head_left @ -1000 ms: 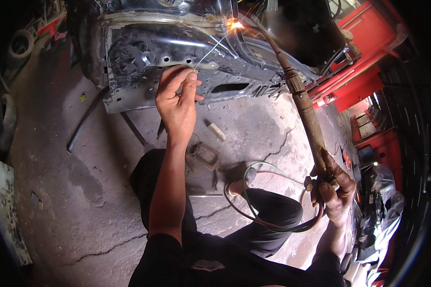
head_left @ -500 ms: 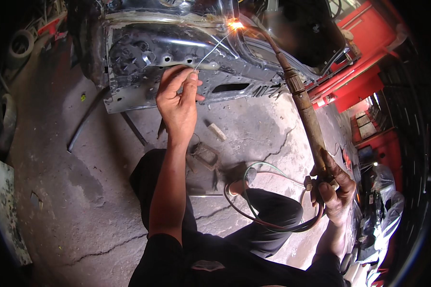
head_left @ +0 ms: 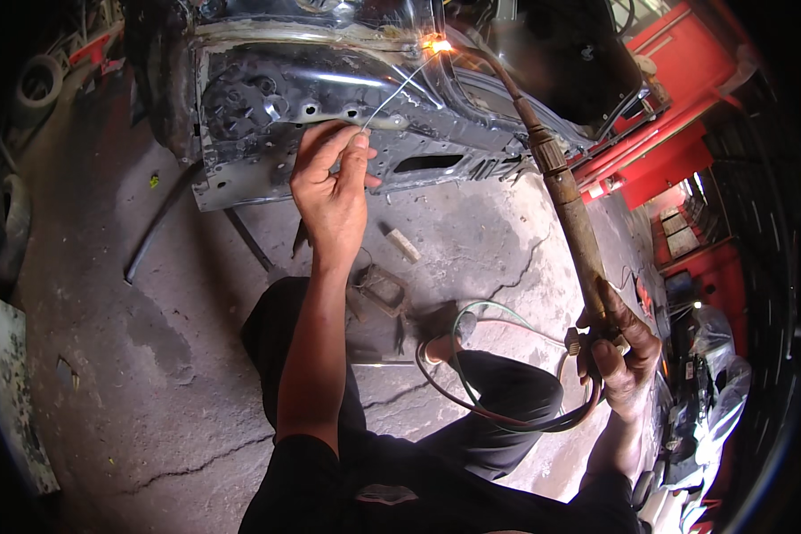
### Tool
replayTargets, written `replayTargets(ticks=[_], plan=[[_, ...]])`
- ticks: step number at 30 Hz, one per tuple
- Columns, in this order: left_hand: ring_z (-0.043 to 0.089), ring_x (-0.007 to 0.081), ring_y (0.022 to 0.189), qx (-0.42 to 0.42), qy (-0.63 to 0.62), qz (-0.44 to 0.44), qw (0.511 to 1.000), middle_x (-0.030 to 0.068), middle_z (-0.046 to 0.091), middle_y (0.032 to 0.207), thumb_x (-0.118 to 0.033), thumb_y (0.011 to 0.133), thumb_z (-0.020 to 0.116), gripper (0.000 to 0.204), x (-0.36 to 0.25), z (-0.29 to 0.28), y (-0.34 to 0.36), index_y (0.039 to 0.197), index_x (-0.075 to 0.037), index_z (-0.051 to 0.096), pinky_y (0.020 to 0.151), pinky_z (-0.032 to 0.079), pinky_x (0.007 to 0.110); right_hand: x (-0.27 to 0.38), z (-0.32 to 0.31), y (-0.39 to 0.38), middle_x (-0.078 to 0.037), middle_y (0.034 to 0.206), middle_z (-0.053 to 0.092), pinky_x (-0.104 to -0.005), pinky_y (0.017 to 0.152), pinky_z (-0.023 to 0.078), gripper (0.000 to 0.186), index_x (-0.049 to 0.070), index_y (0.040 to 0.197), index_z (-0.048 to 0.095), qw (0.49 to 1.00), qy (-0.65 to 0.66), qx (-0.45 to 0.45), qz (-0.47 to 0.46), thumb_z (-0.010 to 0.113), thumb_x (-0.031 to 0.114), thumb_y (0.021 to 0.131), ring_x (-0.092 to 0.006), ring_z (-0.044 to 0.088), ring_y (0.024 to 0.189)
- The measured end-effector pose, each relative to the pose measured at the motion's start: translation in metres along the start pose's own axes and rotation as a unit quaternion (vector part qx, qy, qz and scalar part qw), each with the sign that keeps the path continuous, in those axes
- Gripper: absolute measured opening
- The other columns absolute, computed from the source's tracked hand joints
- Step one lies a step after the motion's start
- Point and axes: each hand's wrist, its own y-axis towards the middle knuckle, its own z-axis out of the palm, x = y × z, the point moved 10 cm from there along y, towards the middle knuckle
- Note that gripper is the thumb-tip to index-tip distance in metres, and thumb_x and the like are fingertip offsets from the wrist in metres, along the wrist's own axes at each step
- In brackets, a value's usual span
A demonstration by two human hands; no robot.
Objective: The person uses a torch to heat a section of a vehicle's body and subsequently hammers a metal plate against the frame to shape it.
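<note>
My left hand [head_left: 327, 191] is closed, pinching a thin filler rod [head_left: 392, 96] between thumb and index finger, just in front of a dark, scuffed metal car door panel [head_left: 316, 76]. The rod's far end reaches a bright orange glow [head_left: 437, 45] at a seam near the panel's upper middle. My right hand [head_left: 618, 360] grips the lower end of a long, tarnished welding torch [head_left: 571, 214] by its valves; its bent tip points into the glow. Green and reddish hoses [head_left: 494, 307] loop down from the torch over my legs.
Dark bars [head_left: 249, 240] lie under the panel on the cracked concrete floor [head_left: 169, 374], with a small block [head_left: 403, 245] and a rusty metal frame [head_left: 383, 289]. Tyres [head_left: 38, 84] and a scuffed sheet [head_left: 4, 383] line the left. Red metal structures [head_left: 699, 53] and plastic-wrapped items [head_left: 721, 383] are at right.
The glow at the seam flickers, with the sparks seen earlier now fainter. Both my hands, the rod and the torch hold almost the same place.
</note>
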Motion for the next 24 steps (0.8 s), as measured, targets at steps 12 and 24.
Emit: replayTargets(ticks=[12, 24], plan=[[0.071, 0.0184, 0.089, -0.001, 0.002, -0.003, 1.000, 0.0096, 0.062, 0.118, -0.005, 0.099, 0.065, 0.016, -0.0005, 0.0000, 0.0000, 0.110, 0.004, 0.072, 0.056, 0.061, 0.026, -0.0057, -0.0037, -0.0034, -0.010, 0.094, 0.067, -0.0232, 0.054, 0.051, 0.066, 0.004, 0.146, 0.058, 1.000, -0.006, -0.007, 0.018, 0.078, 0.037, 0.092, -0.0108, 0.063, 0.064], [0.071, 0.0180, 0.088, -0.005, 0.002, -0.003, 1.000, 0.0094, 0.063, 0.118, -0.004, 0.098, 0.065, 0.015, 0.0007, 0.0001, 0.0004, 0.109, 0.004, 0.072, 0.056, 0.061, 0.026, 0.0004, 0.0021, -0.0004, -0.010, 0.096, 0.066, -0.0236, 0.056, 0.051, 0.065, 0.005, 0.146, 0.058, 1.000, -0.010, -0.006, 0.005, 0.078, 0.036, 0.093, -0.0114, 0.064, 0.067]])
